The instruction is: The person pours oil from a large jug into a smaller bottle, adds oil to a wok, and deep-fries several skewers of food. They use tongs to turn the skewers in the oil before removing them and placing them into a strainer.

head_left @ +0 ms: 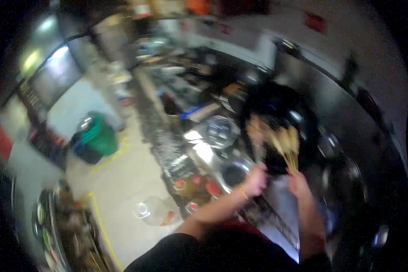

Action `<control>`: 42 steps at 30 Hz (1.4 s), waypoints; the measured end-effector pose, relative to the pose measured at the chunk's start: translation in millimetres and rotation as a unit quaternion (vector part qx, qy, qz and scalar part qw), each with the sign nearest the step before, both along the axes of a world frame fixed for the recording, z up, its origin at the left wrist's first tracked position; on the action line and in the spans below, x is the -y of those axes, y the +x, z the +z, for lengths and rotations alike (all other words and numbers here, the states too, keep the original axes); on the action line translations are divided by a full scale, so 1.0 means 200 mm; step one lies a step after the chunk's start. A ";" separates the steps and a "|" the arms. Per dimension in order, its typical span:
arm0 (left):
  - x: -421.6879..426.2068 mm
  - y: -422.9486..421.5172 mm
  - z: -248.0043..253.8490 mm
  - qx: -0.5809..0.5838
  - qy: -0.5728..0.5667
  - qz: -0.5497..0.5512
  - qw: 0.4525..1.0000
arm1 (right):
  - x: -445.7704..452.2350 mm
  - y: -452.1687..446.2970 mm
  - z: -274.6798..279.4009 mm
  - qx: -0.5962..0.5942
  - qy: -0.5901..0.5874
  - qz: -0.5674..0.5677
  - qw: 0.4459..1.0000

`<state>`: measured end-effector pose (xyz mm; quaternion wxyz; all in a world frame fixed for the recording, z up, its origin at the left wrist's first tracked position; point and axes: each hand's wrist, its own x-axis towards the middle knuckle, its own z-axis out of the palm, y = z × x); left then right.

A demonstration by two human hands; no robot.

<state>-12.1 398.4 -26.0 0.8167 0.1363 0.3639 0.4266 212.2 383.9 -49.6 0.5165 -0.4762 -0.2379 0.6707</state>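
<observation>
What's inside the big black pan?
The big black pan shows a dark, glossy interior, too blurred to identify contents. Pale skewers in the right hand and a brownish bundle in the left hand overlap it; whatever lies behind them is hidden.

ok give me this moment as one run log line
left hand: grips blurred item | right hand: grips pale-topped skewers | both items: seen over dark wok

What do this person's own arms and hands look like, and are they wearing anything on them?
The left hand and right hand are bare, without gloves. A thin yellowish band circles the left wrist. Dark, short-looking sleeves leave the forearms uncovered. Blur hides finer details.
</observation>
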 end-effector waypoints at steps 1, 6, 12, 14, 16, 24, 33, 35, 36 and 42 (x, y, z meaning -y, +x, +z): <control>0.01 -0.02 0.12 -0.048 -0.042 -0.032 0.997 | 0.01 -0.01 0.04 -0.027 -0.046 0.002 0.999; 0.00 0.05 0.03 -0.034 0.016 -0.073 0.997 | -0.02 0.07 -0.06 0.139 -0.113 -0.030 0.983; -0.05 0.09 -0.17 -0.069 0.069 -0.081 0.992 | -0.04 0.09 -0.13 0.710 0.011 -0.045 0.702; 0.00 0.13 0.02 -0.063 -0.025 -0.054 0.996 | 0.03 -0.08 0.25 0.750 -0.078 0.078 0.653; -0.01 0.16 0.01 -0.056 -0.036 -0.052 0.996 | 0.02 -0.11 0.22 0.832 -0.049 0.114 0.540; -0.04 0.13 -0.20 -0.039 0.045 -0.067 0.996 | -0.02 -0.04 0.14 0.731 -0.040 0.088 0.675; 0.00 0.09 0.07 -0.043 -0.012 -0.045 0.998 | 0.08 -0.01 0.02 -0.088 -0.074 -0.015 0.993; -0.01 0.10 0.06 -0.036 -0.024 -0.050 0.998 | 0.06 0.01 0.00 -0.055 -0.095 -0.006 0.994; -0.01 0.10 0.06 -0.031 -0.030 -0.053 0.998 | 0.04 0.02 0.00 0.016 -0.116 -0.003 0.993; 0.00 0.11 -0.05 0.005 -0.019 -0.061 0.998 | -0.01 0.00 0.04 0.426 0.043 -0.008 0.904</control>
